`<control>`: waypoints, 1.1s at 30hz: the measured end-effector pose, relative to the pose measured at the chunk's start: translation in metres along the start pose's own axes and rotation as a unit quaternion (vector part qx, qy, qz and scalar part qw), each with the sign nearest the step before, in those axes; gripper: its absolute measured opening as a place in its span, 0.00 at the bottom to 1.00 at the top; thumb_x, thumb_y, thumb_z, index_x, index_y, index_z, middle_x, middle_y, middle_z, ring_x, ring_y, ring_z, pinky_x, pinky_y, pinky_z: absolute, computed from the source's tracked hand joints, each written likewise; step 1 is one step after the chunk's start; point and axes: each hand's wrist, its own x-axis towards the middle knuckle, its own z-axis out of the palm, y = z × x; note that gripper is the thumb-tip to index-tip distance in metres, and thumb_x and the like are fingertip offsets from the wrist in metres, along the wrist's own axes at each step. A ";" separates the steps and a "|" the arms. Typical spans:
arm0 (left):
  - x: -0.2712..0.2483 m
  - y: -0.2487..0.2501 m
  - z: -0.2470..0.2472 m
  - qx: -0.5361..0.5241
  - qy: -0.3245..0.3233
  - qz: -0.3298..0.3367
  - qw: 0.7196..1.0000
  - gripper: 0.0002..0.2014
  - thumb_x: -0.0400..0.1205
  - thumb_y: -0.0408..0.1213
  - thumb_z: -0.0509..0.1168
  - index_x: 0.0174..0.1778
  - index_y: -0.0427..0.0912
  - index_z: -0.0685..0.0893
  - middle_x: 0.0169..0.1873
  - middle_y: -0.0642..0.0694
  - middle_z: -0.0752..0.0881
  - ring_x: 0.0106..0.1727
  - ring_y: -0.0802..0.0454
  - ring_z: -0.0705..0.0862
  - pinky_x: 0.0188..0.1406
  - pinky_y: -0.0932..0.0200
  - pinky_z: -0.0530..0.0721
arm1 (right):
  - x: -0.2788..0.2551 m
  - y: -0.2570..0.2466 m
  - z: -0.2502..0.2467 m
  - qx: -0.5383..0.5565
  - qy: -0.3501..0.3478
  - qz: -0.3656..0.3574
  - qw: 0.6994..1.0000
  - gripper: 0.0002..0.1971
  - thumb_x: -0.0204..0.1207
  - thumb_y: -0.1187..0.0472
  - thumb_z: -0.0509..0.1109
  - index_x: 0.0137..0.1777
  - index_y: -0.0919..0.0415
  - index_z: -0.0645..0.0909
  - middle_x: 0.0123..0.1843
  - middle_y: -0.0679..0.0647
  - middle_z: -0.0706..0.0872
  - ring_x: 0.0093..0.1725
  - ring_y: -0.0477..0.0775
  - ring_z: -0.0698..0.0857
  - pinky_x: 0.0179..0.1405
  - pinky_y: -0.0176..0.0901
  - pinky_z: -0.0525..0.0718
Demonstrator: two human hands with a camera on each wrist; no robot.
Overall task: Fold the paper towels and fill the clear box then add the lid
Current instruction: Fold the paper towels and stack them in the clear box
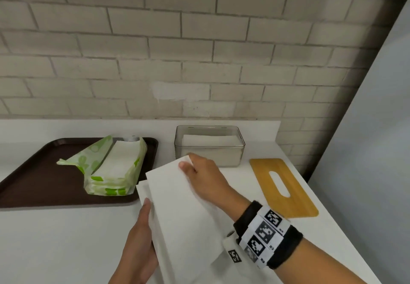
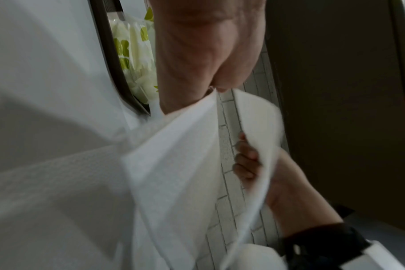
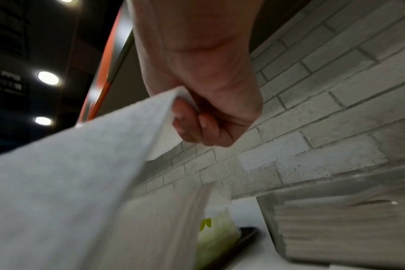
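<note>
A white paper towel (image 1: pixel 177 212) is held above the counter, partly folded over itself. My right hand (image 1: pixel 199 172) pinches its far top corner, thumb on the upper face; the right wrist view shows the fingers (image 3: pixel 192 124) curled round that corner. My left hand (image 1: pixel 142 235) grips the towel's near left edge, thumb on top. The clear box (image 1: pixel 209 146) stands behind the towel, about half full of folded towels (image 3: pixel 340 230). The wooden lid (image 1: pixel 281 186) with an oval slot lies flat to the right of the box.
A dark brown tray (image 1: pixel 40 172) at the left holds an opened green-and-white pack of paper towels (image 1: pixel 113 168). A grey brick wall runs along the back of the white counter (image 1: pixel 55 239). A pale panel closes off the right side.
</note>
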 end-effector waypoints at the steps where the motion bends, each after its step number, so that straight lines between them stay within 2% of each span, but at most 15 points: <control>1: 0.001 0.000 0.001 0.003 0.004 0.003 1.000 0.23 0.83 0.59 0.52 0.62 0.49 0.80 0.52 0.44 0.88 0.54 0.47 0.85 0.47 0.50 0.79 | 0.000 0.004 0.008 -0.013 -0.004 0.015 1.000 0.16 0.85 0.52 0.54 0.34 0.52 0.62 0.31 0.46 0.69 0.40 0.55 0.73 0.36 0.45 0.67; 4: 0.005 -0.001 -0.001 0.019 0.003 -0.011 1.000 0.24 0.83 0.60 0.52 0.61 0.46 0.79 0.49 0.42 0.87 0.50 0.44 0.84 0.52 0.49 0.77 | 0.001 0.013 0.026 -0.008 -0.019 0.053 0.998 0.09 0.86 0.51 0.53 0.46 0.54 0.65 0.32 0.45 0.68 0.44 0.54 0.71 0.41 0.44 0.67; 7: 0.000 0.002 -0.010 0.121 0.022 0.052 0.991 0.17 0.82 0.37 0.65 0.64 0.33 0.80 0.45 0.39 0.87 0.45 0.42 0.85 0.40 0.52 0.79 | 0.006 0.017 0.028 0.081 -0.018 0.083 0.993 0.10 0.84 0.52 0.58 0.52 0.56 0.76 0.36 0.48 0.77 0.35 0.52 0.77 0.34 0.37 0.74; 9: -0.004 0.006 -0.020 0.155 0.047 0.072 0.984 0.16 0.80 0.31 0.68 0.63 0.30 0.80 0.42 0.41 0.87 0.43 0.43 0.85 0.37 0.53 0.79 | 0.016 0.029 0.021 0.139 -0.011 0.123 0.983 0.04 0.82 0.59 0.62 0.47 0.54 0.78 0.35 0.50 0.83 0.28 0.49 0.79 0.24 0.32 0.75; 11: -0.006 0.009 -0.031 0.144 0.053 0.069 0.986 0.24 0.71 0.37 0.76 0.61 0.32 0.82 0.45 0.36 0.89 0.46 0.38 0.87 0.47 0.46 0.83 | 0.028 0.051 0.018 0.095 -0.017 0.160 0.982 0.10 0.77 0.69 0.61 0.47 0.57 0.81 0.43 0.56 0.85 0.35 0.51 0.81 0.32 0.36 0.79; 12: -0.008 0.010 -0.036 0.132 0.054 0.065 0.988 0.29 0.65 0.40 0.78 0.60 0.34 0.82 0.47 0.34 0.89 0.49 0.35 0.87 0.53 0.41 0.83 | 0.032 0.061 0.017 0.045 -0.039 0.172 0.983 0.12 0.76 0.72 0.60 0.50 0.61 0.83 0.49 0.59 0.85 0.41 0.54 0.81 0.38 0.40 0.80; 13: -0.010 0.011 -0.041 0.118 0.057 0.064 0.989 0.29 0.65 0.41 0.78 0.60 0.35 0.82 0.49 0.34 0.89 0.51 0.34 0.87 0.56 0.37 0.82 | 0.036 0.069 0.018 -0.018 -0.078 0.177 0.981 0.13 0.75 0.73 0.61 0.54 0.64 0.83 0.55 0.61 0.84 0.48 0.56 0.82 0.45 0.41 0.80; 15: -0.012 0.013 -0.047 0.087 0.053 0.064 0.993 0.18 0.77 0.38 0.70 0.62 0.36 0.81 0.51 0.34 0.89 0.52 0.33 0.87 0.57 0.36 0.81 | 0.037 0.078 0.022 -0.131 -0.178 0.182 0.958 0.17 0.75 0.67 0.70 0.64 0.66 0.78 0.66 0.59 0.79 0.64 0.58 0.79 0.58 0.40 0.76; 17: -0.012 0.013 -0.052 0.074 0.054 0.065 0.994 0.14 0.81 0.36 0.64 0.62 0.37 0.81 0.52 0.35 0.89 0.53 0.34 0.87 0.57 0.36 0.81 | 0.035 0.085 0.030 -0.177 -0.247 0.189 0.934 0.29 0.72 0.57 0.76 0.70 0.65 0.72 0.70 0.58 0.74 0.69 0.59 0.74 0.65 0.44 0.74; 19: -0.013 0.013 -0.055 0.073 0.055 0.062 0.994 0.14 0.82 0.37 0.64 0.62 0.38 0.81 0.52 0.35 0.89 0.54 0.34 0.87 0.59 0.35 0.81 | 0.034 0.092 0.039 -0.202 -0.249 0.189 0.928 0.32 0.68 0.55 0.79 0.69 0.64 0.70 0.69 0.57 0.74 0.69 0.60 0.73 0.66 0.48 0.76; 21: -0.014 0.013 -0.058 0.076 0.067 0.059 0.993 0.14 0.82 0.38 0.63 0.62 0.39 0.82 0.52 0.35 0.89 0.54 0.34 0.87 0.61 0.35 0.80 | 0.036 0.097 0.047 -0.204 -0.233 0.200 0.930 0.30 0.66 0.57 0.80 0.65 0.62 0.72 0.65 0.57 0.77 0.65 0.59 0.75 0.62 0.49 0.79; 24: -0.012 0.012 -0.062 0.069 0.067 0.054 0.994 0.11 0.82 0.38 0.63 0.59 0.40 0.82 0.52 0.35 0.89 0.54 0.34 0.87 0.59 0.37 0.81 | 0.039 0.102 0.048 -0.189 -0.240 0.207 0.929 0.19 0.64 0.58 0.81 0.49 0.58 0.75 0.53 0.53 0.79 0.53 0.56 0.78 0.53 0.43 0.75; 27: -0.011 0.011 -0.062 0.064 0.071 0.051 0.994 0.09 0.82 0.37 0.63 0.56 0.41 0.83 0.52 0.36 0.89 0.54 0.34 0.87 0.57 0.38 0.81 | 0.036 0.105 0.049 -0.174 -0.242 0.204 0.933 0.17 0.65 0.60 0.80 0.36 0.53 0.70 0.49 0.50 0.75 0.52 0.55 0.74 0.61 0.49 0.66; 30: -0.010 0.009 -0.060 0.058 0.066 0.049 0.995 0.09 0.83 0.37 0.63 0.56 0.41 0.83 0.52 0.36 0.89 0.53 0.35 0.87 0.54 0.40 0.82 | 0.030 0.107 0.049 -0.181 -0.167 0.163 0.955 0.12 0.67 0.61 0.77 0.39 0.52 0.74 0.47 0.47 0.78 0.50 0.52 0.75 0.66 0.54 0.62; 33: -0.007 0.008 -0.058 0.059 0.065 0.049 0.995 0.11 0.83 0.37 0.63 0.59 0.40 0.82 0.52 0.35 0.89 0.54 0.34 0.87 0.56 0.39 0.82 | 0.026 0.110 0.045 -0.140 -0.095 0.148 0.974 0.09 0.69 0.61 0.76 0.48 0.55 0.80 0.48 0.49 0.82 0.53 0.53 0.78 0.60 0.49 0.65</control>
